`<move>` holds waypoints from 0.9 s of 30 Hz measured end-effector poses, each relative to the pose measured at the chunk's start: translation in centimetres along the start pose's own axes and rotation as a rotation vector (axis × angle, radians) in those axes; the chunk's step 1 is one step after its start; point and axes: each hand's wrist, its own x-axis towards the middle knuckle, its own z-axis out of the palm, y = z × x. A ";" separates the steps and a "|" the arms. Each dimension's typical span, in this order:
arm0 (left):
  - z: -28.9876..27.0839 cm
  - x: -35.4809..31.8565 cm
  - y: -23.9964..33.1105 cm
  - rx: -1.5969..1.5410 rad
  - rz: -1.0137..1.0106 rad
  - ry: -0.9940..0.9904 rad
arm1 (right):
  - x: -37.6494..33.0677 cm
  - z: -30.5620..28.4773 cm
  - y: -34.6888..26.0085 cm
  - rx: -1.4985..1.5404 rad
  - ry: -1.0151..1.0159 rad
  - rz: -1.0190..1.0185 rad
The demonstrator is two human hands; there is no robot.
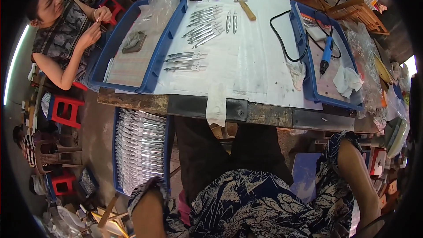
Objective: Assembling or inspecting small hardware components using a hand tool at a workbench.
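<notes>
Neither of my hands is in view; only my upper arms show, the left [149,213] and the right [359,180], at the lower edge. In front of me, a white sheet [253,61] covers the worktable. Several slim silver metal pieces [203,26], two-legged like drawing compasses, lie in a slanted row on it. A smaller group of similar pieces [185,61] lies nearer, and a pair [231,22] stands apart to the right. Beyond that pair rests a hammer [246,9] with a wooden handle. A blue electric screwdriver [326,55] lies in the right tray.
Blue trays stand at left [161,57] and right [309,79]. Below the table's left side, another blue tray [167,150] holds many silver pieces. A white strip [216,105] hangs over the front edge. At far left sits another person [61,39] near red stools [66,111].
</notes>
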 end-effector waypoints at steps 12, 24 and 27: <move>12.4 -5.8 -5.4 0.252 0.371 0.212 | -1.7 2.6 0.0 -0.028 0.162 0.086; 21.1 -15.5 -12.8 0.259 -0.010 -0.154 | -18.8 5.0 15.1 0.097 0.789 1.382; 17.5 -15.5 -11.4 0.274 -0.095 -0.249 | -18.4 4.6 15.9 0.118 0.830 1.430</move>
